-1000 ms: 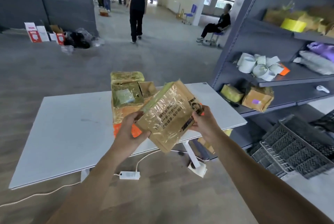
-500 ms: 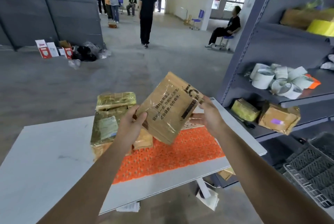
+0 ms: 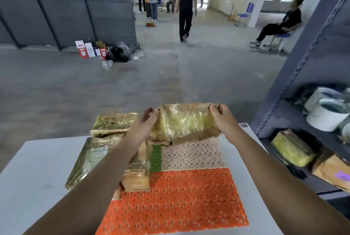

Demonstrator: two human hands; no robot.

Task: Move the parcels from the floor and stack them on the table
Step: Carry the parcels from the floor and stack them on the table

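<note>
A moment earlier the parcel (image 3: 189, 123) was tilted in the air; now it lay flat on the table (image 3: 37, 168), at the mat's (image 3: 180, 197) far end beside the pile (image 3: 106, 140). Left hand (image 3: 145, 125) and right hand (image 3: 223, 121) each pinched 1 far corner. Letting go looked next.

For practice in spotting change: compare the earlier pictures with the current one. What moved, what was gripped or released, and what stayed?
The brown parcel went forward and down, from tilted in the air to flatter at the far end of the patterned mat on the table. The left hand and right hand still grip its ends; nothing released. The wrapped parcels at left stayed put.
</note>
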